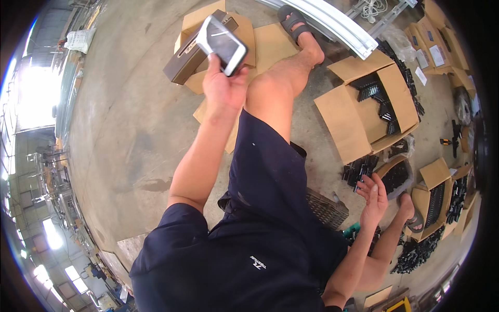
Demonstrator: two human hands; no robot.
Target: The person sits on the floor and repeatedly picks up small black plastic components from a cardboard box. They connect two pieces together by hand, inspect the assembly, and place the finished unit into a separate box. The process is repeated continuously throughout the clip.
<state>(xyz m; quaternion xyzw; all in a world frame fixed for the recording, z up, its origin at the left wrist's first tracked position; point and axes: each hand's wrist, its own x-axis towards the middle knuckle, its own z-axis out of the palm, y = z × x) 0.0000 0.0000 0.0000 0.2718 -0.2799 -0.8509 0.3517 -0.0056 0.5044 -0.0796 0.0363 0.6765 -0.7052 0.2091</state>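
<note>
My left hand (222, 86) is raised in front of me and holds a phone (224, 42) with a pale case, its screen facing up. My right hand (375, 193) hangs low at my right side, palm up, fingers spread, holding nothing. It hovers beside a pile of small black parts (359, 170) on the floor. I sit with my legs apart, in dark shorts and sandals.
An open cardboard box (347, 120) with black parts inside stands to my right. Flattened cardboard (270, 41) and a dark long box (188, 58) lie ahead. More boxes of black parts (435, 193) sit at the far right. White metal rails (340, 25) lie at the top. A black crate (325, 208) is under me.
</note>
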